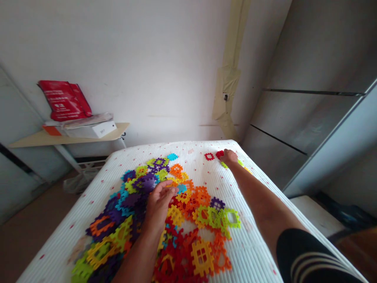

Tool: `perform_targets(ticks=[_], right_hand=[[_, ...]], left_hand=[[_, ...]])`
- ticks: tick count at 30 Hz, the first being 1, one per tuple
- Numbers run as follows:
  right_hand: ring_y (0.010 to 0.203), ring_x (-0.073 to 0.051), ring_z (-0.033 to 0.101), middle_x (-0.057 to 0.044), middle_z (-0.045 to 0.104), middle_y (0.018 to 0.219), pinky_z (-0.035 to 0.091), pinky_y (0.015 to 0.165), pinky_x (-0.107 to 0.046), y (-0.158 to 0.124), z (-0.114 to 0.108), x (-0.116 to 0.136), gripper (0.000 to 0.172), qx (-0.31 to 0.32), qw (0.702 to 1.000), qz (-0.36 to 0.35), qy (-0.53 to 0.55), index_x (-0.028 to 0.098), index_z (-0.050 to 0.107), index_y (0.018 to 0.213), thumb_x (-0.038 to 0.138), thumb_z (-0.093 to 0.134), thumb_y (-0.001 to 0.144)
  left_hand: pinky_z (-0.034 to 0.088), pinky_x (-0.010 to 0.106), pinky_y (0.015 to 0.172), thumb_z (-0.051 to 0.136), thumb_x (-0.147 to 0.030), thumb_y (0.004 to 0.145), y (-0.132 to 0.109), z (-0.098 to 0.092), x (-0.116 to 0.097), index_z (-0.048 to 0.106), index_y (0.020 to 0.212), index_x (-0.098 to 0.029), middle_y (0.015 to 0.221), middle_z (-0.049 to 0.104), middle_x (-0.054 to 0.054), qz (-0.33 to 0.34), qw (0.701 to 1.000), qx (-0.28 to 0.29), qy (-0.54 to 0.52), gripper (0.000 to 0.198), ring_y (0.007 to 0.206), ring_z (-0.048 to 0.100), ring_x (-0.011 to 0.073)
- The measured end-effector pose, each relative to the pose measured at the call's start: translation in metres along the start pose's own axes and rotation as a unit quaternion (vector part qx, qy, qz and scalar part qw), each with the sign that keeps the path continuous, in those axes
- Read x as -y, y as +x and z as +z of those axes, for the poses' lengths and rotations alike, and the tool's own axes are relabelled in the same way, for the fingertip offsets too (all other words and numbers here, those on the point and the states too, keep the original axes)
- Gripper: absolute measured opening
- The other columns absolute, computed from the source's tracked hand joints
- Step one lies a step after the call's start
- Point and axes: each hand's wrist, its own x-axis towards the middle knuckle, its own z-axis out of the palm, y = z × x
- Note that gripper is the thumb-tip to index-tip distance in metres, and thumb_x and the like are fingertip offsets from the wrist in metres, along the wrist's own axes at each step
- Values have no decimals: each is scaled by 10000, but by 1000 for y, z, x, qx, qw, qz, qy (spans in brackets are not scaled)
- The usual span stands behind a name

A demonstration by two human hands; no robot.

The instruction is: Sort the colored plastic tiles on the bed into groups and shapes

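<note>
Many notched plastic pieces in purple, green, yellow, orange, red and blue lie heaped on a white quilted surface (250, 251). Over the middle of the heap is my left hand (160, 196), its thumb and fingers closed on a light blue piece (182, 189). My right hand (230, 157) reaches to the far right part of the surface, at a red piece (219, 154); its fingertips are partly hidden. Green pieces (224, 165) lie beside that hand, and a red frame piece (209, 157) lies to its left. A separate blue piece (172, 156) rests at the heap's far edge.
At the left, a side table (29, 140) bears a white box (101, 129) and a red bag (66, 101). A grey cabinet (306, 102) stands at the right. Behind the quilted surface is a wall with a taped strip (232, 43).
</note>
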Motion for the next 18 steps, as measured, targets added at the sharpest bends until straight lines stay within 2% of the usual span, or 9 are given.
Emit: perform_targets(ticks=[7, 9, 12, 13, 15, 18], right_hand=[[970, -257, 600, -200, 561, 1153, 433, 712, -299, -18, -16, 10, 359, -35, 998, -50, 20, 111, 574, 1138, 295, 503, 838], [963, -231, 600, -154, 582, 1143, 430, 728, -286, -34, -23, 19, 328, -43, 994, -93, 32, 154, 582, 1132, 301, 482, 857], [868, -172, 619, -47, 667, 975, 431, 724, -243, -71, -27, 37, 228, -16, 981, -186, 57, 222, 643, 1013, 320, 545, 832], [826, -155, 622, -21, 680, 922, 435, 717, -232, -86, -26, 44, 195, 2, 972, -226, 69, 234, 658, 968, 323, 575, 815], [778, -152, 624, -20, 686, 887, 451, 705, -243, -119, -21, 58, 209, 50, 935, -333, 112, 228, 659, 984, 315, 589, 807], [936, -190, 605, -89, 605, 1160, 465, 778, -277, -160, -8, 76, 401, 53, 885, -440, 145, 214, 586, 1160, 320, 632, 776]], left_hand=[[432, 240, 612, 662, -408, 659, 3, -1, 2, 590, 1005, -156, 835, 683, 64, 7, 1000, -17, -17, 434, 782, 629, 183], [431, 238, 627, 666, -397, 650, 4, -1, 4, 596, 992, -157, 844, 676, 58, 5, 999, -32, -30, 423, 801, 623, 180], [438, 251, 686, 670, -377, 639, 5, -1, 6, 606, 974, -159, 870, 664, 50, 9, 998, -47, -50, 405, 843, 612, 178], [441, 261, 711, 669, -366, 638, 5, 0, 6, 606, 973, -159, 891, 662, 53, 11, 997, -50, -55, 398, 866, 610, 182], [444, 281, 756, 658, -341, 642, 4, 0, 7, 603, 981, -162, 943, 659, 65, 15, 997, -49, -63, 387, 917, 605, 192], [443, 304, 805, 633, -323, 660, 4, 0, 8, 592, 1006, -170, 1008, 650, 80, 24, 996, -44, -71, 381, 993, 591, 207]])
